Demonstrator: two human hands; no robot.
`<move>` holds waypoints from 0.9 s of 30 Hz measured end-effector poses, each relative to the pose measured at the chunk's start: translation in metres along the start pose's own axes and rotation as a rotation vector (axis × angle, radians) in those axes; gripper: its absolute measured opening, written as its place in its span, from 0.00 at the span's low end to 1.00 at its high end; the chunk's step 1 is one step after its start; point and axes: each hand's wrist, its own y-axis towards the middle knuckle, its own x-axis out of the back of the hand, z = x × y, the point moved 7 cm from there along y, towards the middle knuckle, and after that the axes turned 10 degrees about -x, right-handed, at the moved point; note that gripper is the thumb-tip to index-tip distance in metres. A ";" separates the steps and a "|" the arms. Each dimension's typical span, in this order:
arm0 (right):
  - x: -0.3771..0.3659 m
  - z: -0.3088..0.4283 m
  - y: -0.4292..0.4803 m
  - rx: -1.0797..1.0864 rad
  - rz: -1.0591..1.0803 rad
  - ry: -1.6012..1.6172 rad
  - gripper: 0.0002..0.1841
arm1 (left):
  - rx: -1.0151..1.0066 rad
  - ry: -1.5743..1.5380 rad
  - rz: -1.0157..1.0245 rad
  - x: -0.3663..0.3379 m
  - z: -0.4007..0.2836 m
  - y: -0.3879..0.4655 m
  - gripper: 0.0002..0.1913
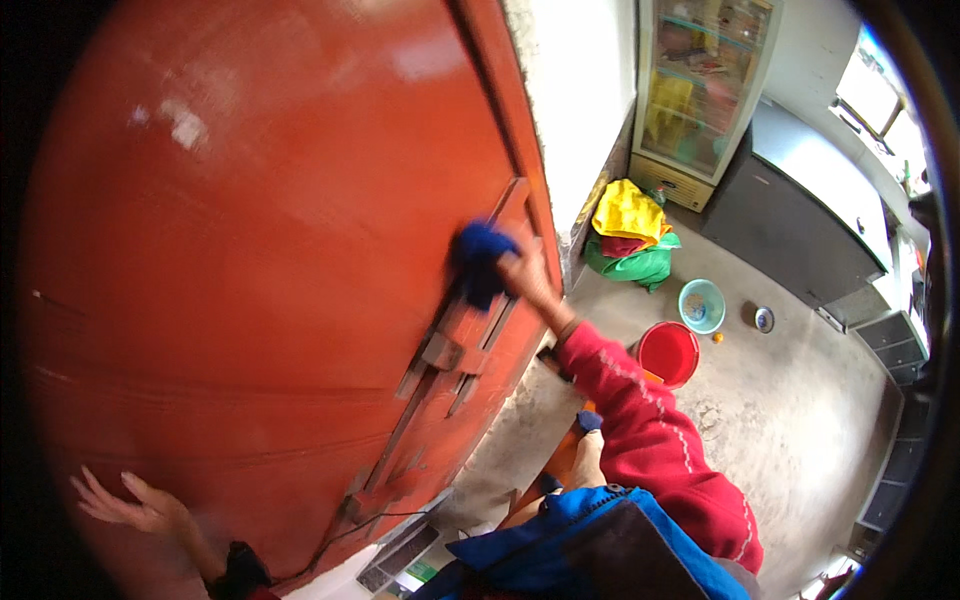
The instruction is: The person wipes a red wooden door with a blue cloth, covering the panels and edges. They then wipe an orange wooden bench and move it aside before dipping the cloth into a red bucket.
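Observation:
My right hand point(525, 274), in a red knitted sleeve, grips a blue cloth point(484, 259) against a large red door point(262, 277). Hand and cloth are partly blurred. Just below the cloth, the door's bolt and latch pieces point(446, 352) run slantwise along its edge. At the lower left my left hand point(135, 506) has its fingers spread and holds nothing; whether its palm touches the door I cannot tell.
A red bucket point(669, 354), a light-green basin point(702, 306) and a small bowl point(764, 319) stand on the concrete floor. Yellow and green bundles point(630, 210) lie by the wall. Behind are a glass-door refrigerator point(701, 82) and a dark cabinet point(795, 217). My feet are on something orange point(559, 454).

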 end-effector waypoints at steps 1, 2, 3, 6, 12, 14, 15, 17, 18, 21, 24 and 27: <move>0.016 -0.011 0.032 -0.089 -0.082 0.229 0.23 | -0.022 0.007 -0.004 -0.001 0.000 -0.002 0.27; 0.020 -0.021 0.056 -0.187 -0.141 0.311 0.25 | -0.007 0.006 -0.002 -0.002 0.003 -0.003 0.27; 0.020 -0.024 0.077 -0.206 -0.196 0.311 0.27 | 0.002 0.011 0.018 -0.005 0.005 -0.006 0.26; -0.011 -0.012 0.083 -0.222 -0.319 -0.186 0.30 | -0.024 -0.030 -0.018 -0.004 0.007 -0.008 0.26; -0.076 0.014 -0.078 -0.096 0.268 -0.552 0.33 | -0.035 -0.058 -0.049 0.002 0.008 -0.007 0.25; -0.064 0.019 -0.085 0.006 0.342 -0.592 0.31 | -0.018 -0.092 -0.050 0.004 0.007 -0.007 0.25; -0.056 0.018 -0.077 0.003 0.383 -0.571 0.30 | -0.004 -0.088 -0.061 0.006 0.008 -0.007 0.25; -0.025 0.020 -0.058 -0.050 0.060 -0.482 0.29 | -0.010 -0.104 -0.078 0.008 0.006 -0.006 0.25; -0.029 0.016 -0.054 -0.095 0.092 -0.597 0.29 | -0.015 -0.076 -0.077 0.008 0.005 -0.006 0.24; -0.052 0.014 -0.067 -0.158 0.251 -0.801 0.27 | -0.008 -0.159 -0.117 0.007 0.007 -0.004 0.23; -0.090 0.031 -0.110 0.100 0.603 -0.867 0.29 | -0.021 -0.183 -0.165 0.006 0.006 -0.005 0.23; -0.090 0.035 -0.121 0.100 0.650 -0.809 0.34 | 0.016 -0.201 -0.170 0.006 0.009 -0.007 0.23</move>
